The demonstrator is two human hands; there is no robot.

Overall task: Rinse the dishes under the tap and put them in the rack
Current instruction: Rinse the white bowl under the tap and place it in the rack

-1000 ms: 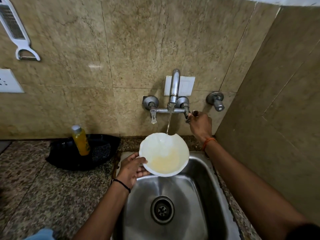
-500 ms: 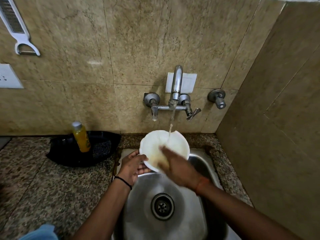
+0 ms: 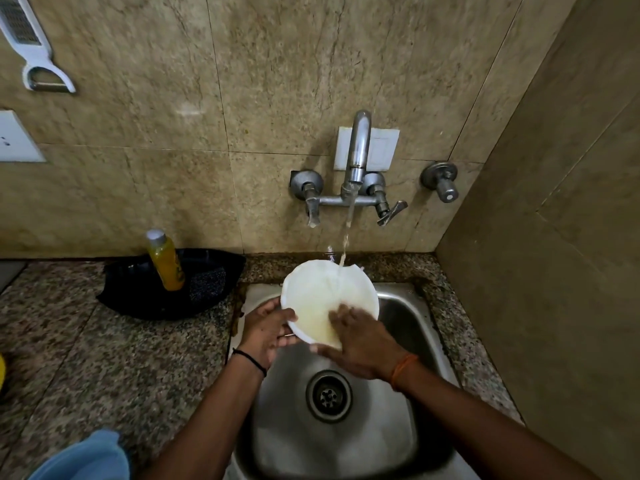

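A white plate (image 3: 320, 292) is held tilted over the steel sink (image 3: 398, 441), under the stream from the wall tap (image 3: 356, 157). Water strikes the plate's far rim and runs down its face. My left hand (image 3: 265, 327) grips the plate's left edge, thumb on the front. My right hand (image 3: 360, 337) lies on the plate's lower right face with fingers spread flat against it, thumb under the near rim. No rack is in view.
A black tray (image 3: 138, 292) with a yellow bottle (image 3: 165, 261) and a dark scrubber (image 3: 207, 285) sits on the granite counter (image 3: 86, 358) left of the sink. A side wall stands close on the right. A blue object (image 3: 83, 459) lies at the bottom left.
My right hand left the tap's right handle and came down onto the plate's face. The water keeps running and my left hand has kept its hold.
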